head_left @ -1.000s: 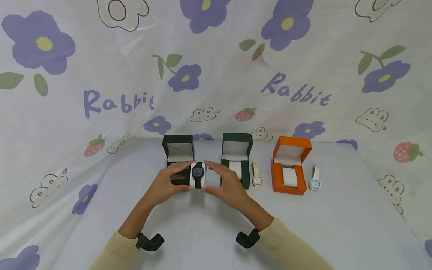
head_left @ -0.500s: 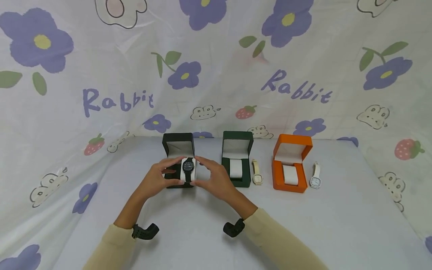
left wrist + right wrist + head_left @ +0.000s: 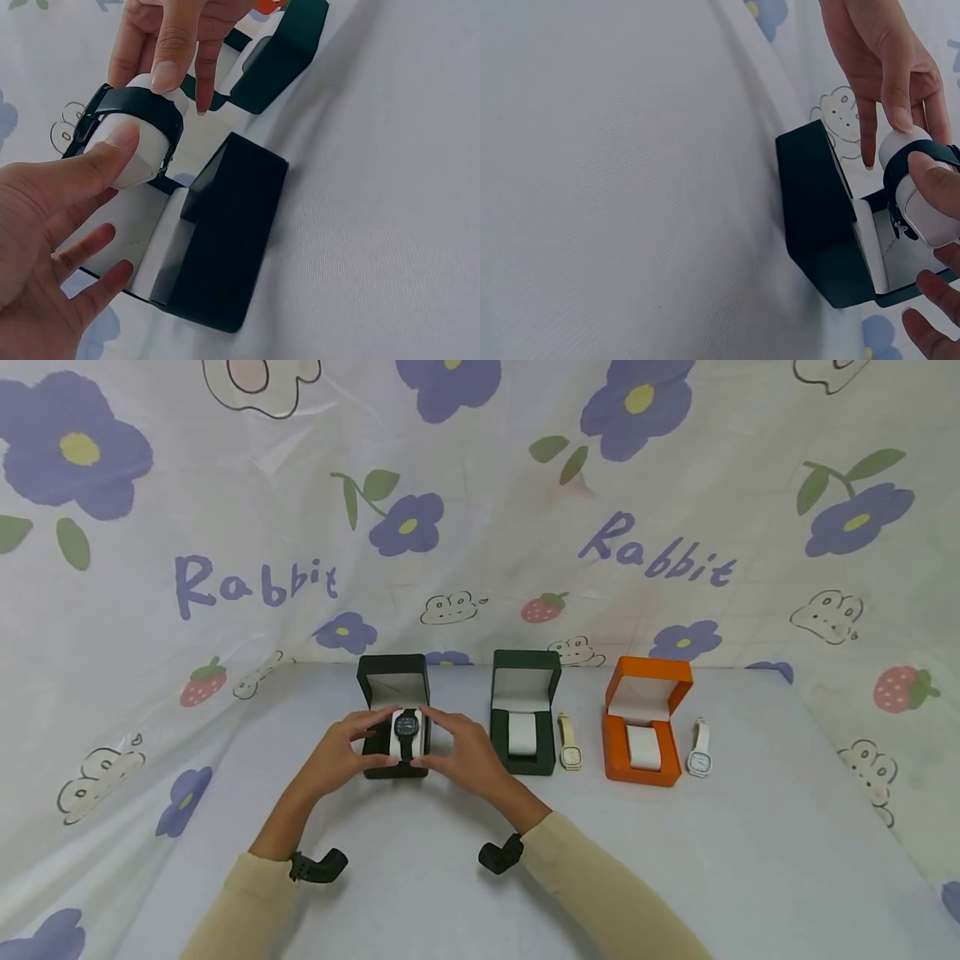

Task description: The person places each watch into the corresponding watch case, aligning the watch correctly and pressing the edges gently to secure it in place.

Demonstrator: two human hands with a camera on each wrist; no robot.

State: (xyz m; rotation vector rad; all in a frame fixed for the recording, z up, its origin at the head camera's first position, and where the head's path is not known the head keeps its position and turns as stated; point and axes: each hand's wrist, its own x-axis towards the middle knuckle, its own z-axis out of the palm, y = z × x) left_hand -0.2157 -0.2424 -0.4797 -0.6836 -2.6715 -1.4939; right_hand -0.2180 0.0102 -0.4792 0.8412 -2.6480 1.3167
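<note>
A black wristwatch point(image 3: 407, 727) is strapped round a white watch cushion point(image 3: 139, 161). My left hand point(image 3: 335, 760) grips the cushion's left end between thumb and fingers, and my right hand point(image 3: 467, 758) pinches the opposite end. Below them stands a black watch box point(image 3: 393, 772) with its lid raised. Both wrist views show the cushion held above the box's open compartment, which has a pale lining. In the right wrist view the watch's buckle point(image 3: 901, 225) hangs at the strap's side.
To the right stands an open dark green box point(image 3: 525, 658) with a white cushion inside, and a gold watch point(image 3: 570, 756) lies beside it. Further right are an open orange box point(image 3: 648, 668), also cushioned, and a silver watch point(image 3: 700, 763). A patterned cloth point(image 3: 480, 568) hangs behind.
Both hands have carried the cushion with the black watch leftward, from the black box's right side to over its compartment. The other boxes and watches stay put.
</note>
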